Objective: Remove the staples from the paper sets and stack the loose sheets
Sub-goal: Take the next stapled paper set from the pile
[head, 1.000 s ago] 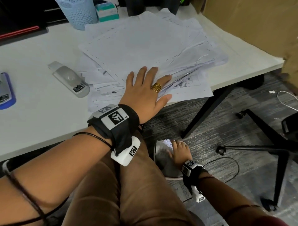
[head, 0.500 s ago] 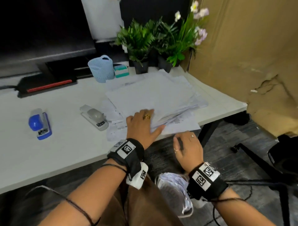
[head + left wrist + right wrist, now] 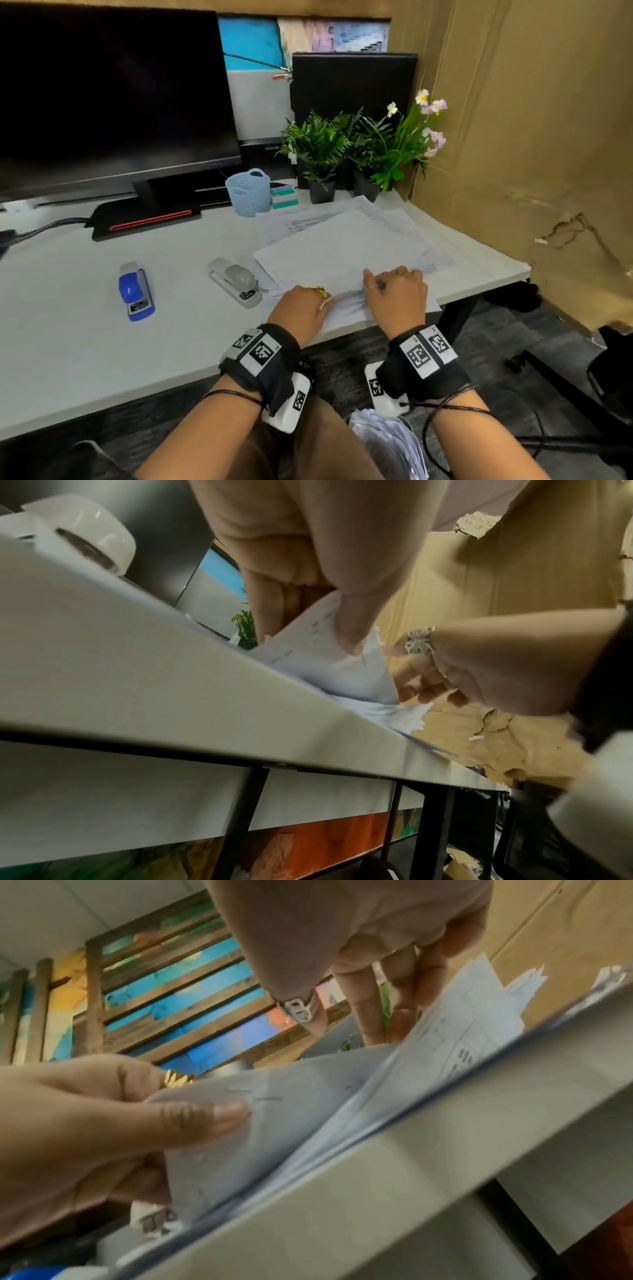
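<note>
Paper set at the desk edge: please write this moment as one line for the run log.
stage: lifting stapled corner | left hand: pinches paper set corner | right hand: holds same set | staples: still in | grey stapler: untouched

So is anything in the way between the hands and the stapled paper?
Nothing visible: the left hand already pinches the stapled corner of the white paper set at the grey desk's edge, and the right hand is on it too.

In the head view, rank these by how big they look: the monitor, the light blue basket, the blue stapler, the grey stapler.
1. Monitor, largest by far.
2. Light blue basket.
3-4. Grey stapler and blue stapler look about alike; I won't rank them.
</note>
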